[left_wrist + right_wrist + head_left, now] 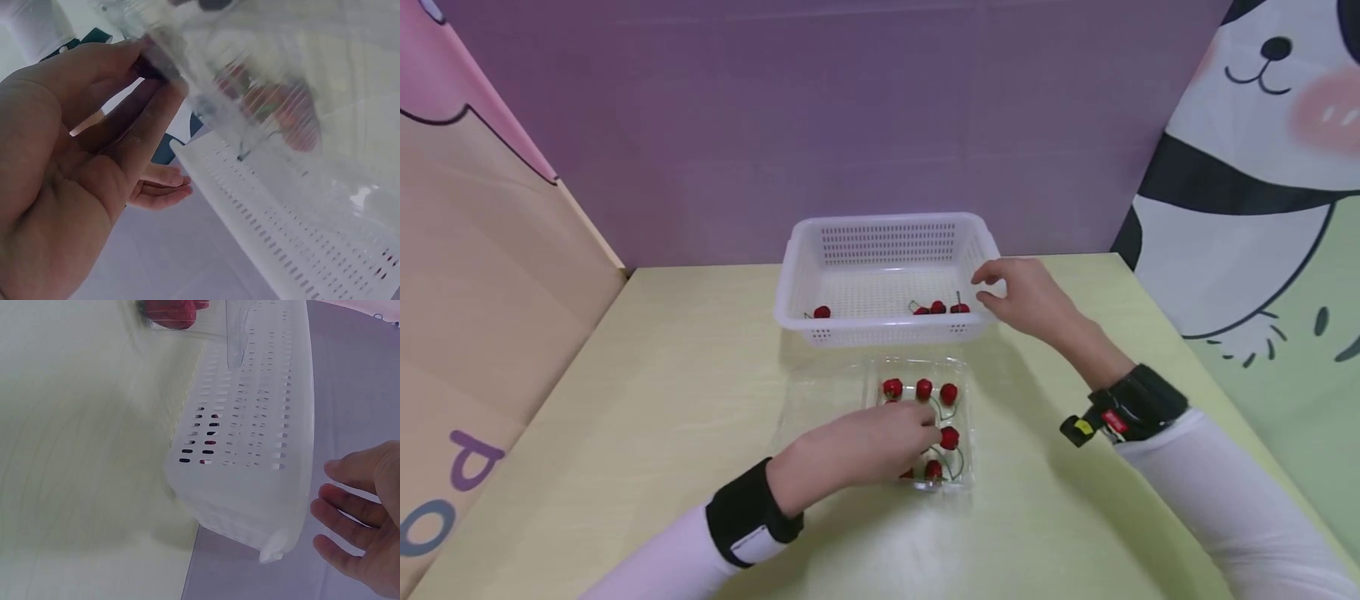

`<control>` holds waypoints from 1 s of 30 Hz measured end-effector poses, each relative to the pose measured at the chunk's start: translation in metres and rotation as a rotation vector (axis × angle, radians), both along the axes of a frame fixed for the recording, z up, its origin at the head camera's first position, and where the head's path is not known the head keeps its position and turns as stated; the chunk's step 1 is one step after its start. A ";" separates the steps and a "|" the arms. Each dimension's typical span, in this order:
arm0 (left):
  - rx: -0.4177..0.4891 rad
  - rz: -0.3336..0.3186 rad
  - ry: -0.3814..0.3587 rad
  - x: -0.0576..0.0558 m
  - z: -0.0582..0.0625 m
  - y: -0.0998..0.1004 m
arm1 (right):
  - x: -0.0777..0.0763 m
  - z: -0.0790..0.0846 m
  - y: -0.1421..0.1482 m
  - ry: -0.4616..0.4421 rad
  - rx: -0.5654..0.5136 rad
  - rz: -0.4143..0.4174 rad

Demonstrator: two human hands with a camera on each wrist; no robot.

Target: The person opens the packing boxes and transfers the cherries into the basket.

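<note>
Low over a clear plastic box (967,454), my left hand (868,442) pinches a dark red cherry (152,65) between thumb and fingertips, as the left wrist view shows. Several red cherries (923,389) with green stems lie in the box; the left hand covers part of them. Behind the box stands a white perforated basket (887,333). My right hand (1026,300) is at the basket's right end, fingers loosely bent with nothing between them. Nearby, inside the basket, a few cherries (937,307) lie toward the front right, and a single one at the front left.
The box's clear lid (823,396) lies folded out to the left on the pale yellow table (685,400). A purple backdrop (880,108) rises right behind the basket. Printed panels stand along both sides, with a panda (1240,242) on the right one.
</note>
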State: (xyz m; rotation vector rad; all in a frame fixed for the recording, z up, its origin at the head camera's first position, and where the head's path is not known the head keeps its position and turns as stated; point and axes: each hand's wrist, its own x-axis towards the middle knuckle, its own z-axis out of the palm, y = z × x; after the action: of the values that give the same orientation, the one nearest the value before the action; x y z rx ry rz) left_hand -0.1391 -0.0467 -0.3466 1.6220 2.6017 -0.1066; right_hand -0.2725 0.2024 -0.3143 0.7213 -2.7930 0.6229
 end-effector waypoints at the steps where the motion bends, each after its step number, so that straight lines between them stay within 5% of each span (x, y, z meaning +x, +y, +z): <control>1: 0.002 -0.008 0.018 0.000 0.002 -0.001 | 0.002 0.001 -0.001 0.001 -0.002 0.003; 5: 0.025 -0.015 0.043 0.000 0.005 -0.005 | 0.008 0.003 -0.003 -0.001 -0.001 0.008; 15: 0.211 0.072 -0.115 -0.007 0.007 -0.016 | 0.026 0.004 -0.013 0.073 -0.015 0.128; 30: 0.398 0.074 -0.075 -0.016 0.006 -0.040 | 0.054 -0.005 -0.025 0.074 -0.012 0.224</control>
State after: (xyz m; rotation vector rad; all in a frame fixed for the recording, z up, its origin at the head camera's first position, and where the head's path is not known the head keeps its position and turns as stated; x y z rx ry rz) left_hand -0.1550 -0.0863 -0.3405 1.5899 2.7467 0.4974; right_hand -0.2185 0.1775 -0.3188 1.0422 -2.6603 0.6356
